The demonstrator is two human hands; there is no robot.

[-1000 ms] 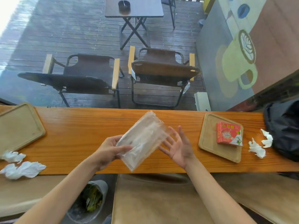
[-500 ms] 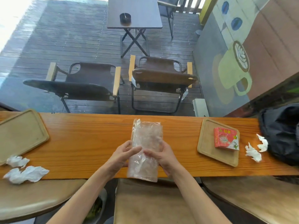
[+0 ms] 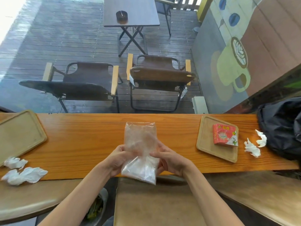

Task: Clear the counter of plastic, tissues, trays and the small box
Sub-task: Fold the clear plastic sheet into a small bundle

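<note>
Beyond the window lies a wet wooden deck with two folding chairs and a small dark table; on this side, a long orange-brown tabletop runs from wall to wall. At its middle the person holds a clear plastic bag upright, lower end hanging past the near edge. The left hand and right hand each have a grip closed on a side of the bag, thumbs pressing its front.

Judging by this, the plastic is being gathered up first. It would go best by folding or crushing it inward from both sides until it sits in one fist, since loose film springs open and slips. That frees a hand for the rest.

A tray lies far left with two crumpled tissues just in front of it. Right of centre, a second tray carries the small red box, and two more tissues lie beside it, near a dark bag. A bin seems to sit below left, a likely drop spot.
</note>
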